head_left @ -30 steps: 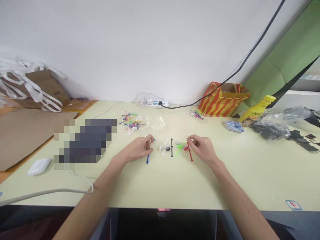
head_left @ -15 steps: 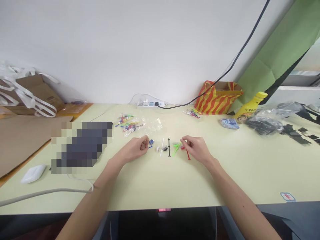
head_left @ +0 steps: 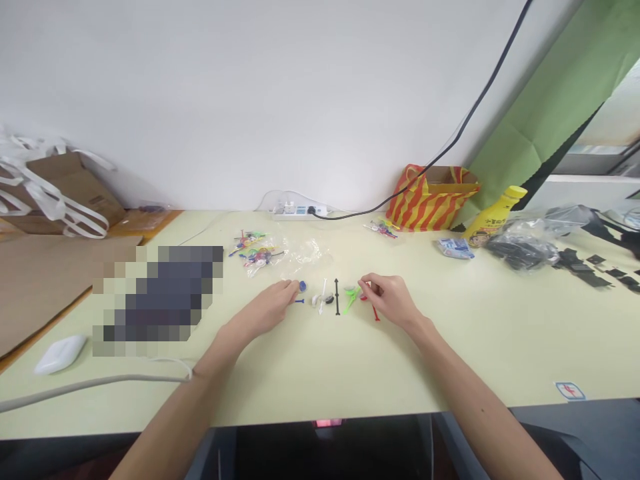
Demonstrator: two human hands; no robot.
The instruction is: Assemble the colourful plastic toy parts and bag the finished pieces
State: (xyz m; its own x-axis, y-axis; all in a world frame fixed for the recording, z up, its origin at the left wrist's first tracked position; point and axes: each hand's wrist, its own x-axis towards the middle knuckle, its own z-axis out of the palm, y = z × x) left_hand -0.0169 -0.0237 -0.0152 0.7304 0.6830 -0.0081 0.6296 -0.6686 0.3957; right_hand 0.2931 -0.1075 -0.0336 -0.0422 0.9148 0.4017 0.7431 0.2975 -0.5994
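My left hand (head_left: 267, 308) rests on the pale green table (head_left: 320, 360), fingers curled down onto a small blue plastic stick and disc (head_left: 301, 289). My right hand (head_left: 389, 298) pinches a red plastic stick (head_left: 374, 312) whose lower end points toward me. Between the hands lie a white stick (head_left: 323, 297) with a dark disc, a black stick (head_left: 337, 297) and a light green piece (head_left: 351, 297), side by side.
A clear bag of coloured sticks (head_left: 257, 252) lies behind the left hand, more sticks (head_left: 383, 229) to the back right. A power strip (head_left: 295, 212), striped bag (head_left: 430, 199), yellow bottle (head_left: 493, 217), black parts in plastic (head_left: 525, 252), a white mouse (head_left: 59, 352) and a cable (head_left: 90, 384) surround the work spot.
The left hand has lowered the blue stick from a lifted, slanted hold down flat onto the table. The right hand keeps its pinch on the red stick, almost unmoved.
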